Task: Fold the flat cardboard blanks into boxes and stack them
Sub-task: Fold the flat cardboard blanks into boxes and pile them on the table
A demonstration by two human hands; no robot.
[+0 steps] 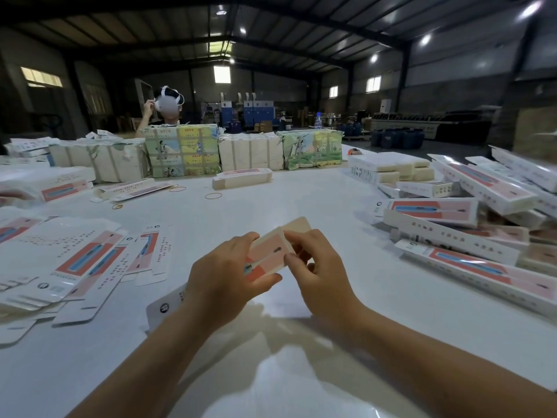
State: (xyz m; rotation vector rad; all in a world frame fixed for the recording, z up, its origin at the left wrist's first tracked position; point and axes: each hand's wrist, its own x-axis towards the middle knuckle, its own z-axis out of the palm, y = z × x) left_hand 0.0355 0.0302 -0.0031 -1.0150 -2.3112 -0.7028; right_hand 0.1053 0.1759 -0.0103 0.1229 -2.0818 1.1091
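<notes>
One box [266,256], half-formed, is gripped over the tabletop [301,191] by the left hand [224,277]; its end flap is pinched by the right hand [313,273] (presumably for tucking). Flat blanks [69,267] are kept left, finished boxes [470,233] piled right, bundles [184,150] beyond.

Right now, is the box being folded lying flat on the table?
No, the box is held up off the white table, gripped by the left hand and the right hand.
</notes>
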